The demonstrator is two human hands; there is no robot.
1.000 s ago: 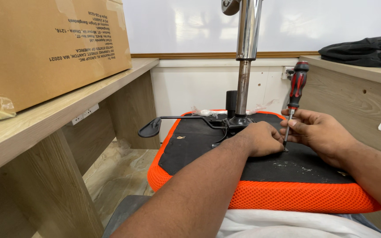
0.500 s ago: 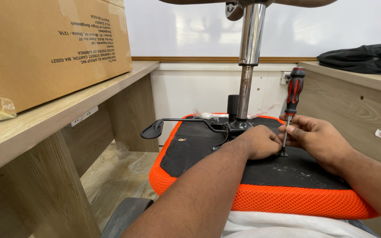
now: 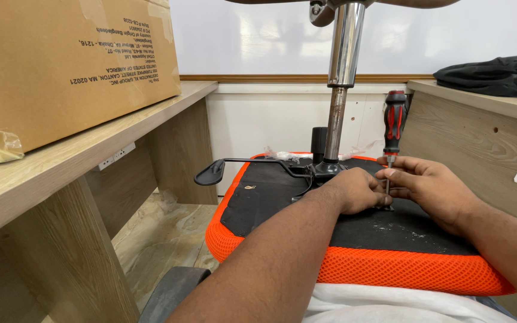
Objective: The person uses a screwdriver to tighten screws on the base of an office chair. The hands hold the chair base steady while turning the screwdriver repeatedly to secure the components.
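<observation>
An upturned office chair seat [image 3: 270, 197] lies in front of me, black underneath with an orange mesh edge. A chrome gas-lift column [image 3: 343, 66] rises from its metal mechanism, and a black lever [image 3: 212, 172] sticks out to the left. A red-and-black screwdriver [image 3: 394, 122] stands upright with its tip on the seat's underside. My right hand [image 3: 432, 185] pinches its thin shaft just below the handle. My left hand [image 3: 357, 190] rests curled on the seat at the base of the shaft, fingers around the tip.
A large cardboard box [image 3: 61, 60] sits on a wooden desk [image 3: 43, 173] at the left. A second wooden desk [image 3: 480, 137] at the right carries a black cloth bundle [image 3: 495, 75]. White wall behind, tiled floor below left, a dark armrest [image 3: 172, 290] near me.
The view has shifted slightly closer and lower. Both hands stay at the screwdriver, with the right fingers changing position a little on the shaft.
</observation>
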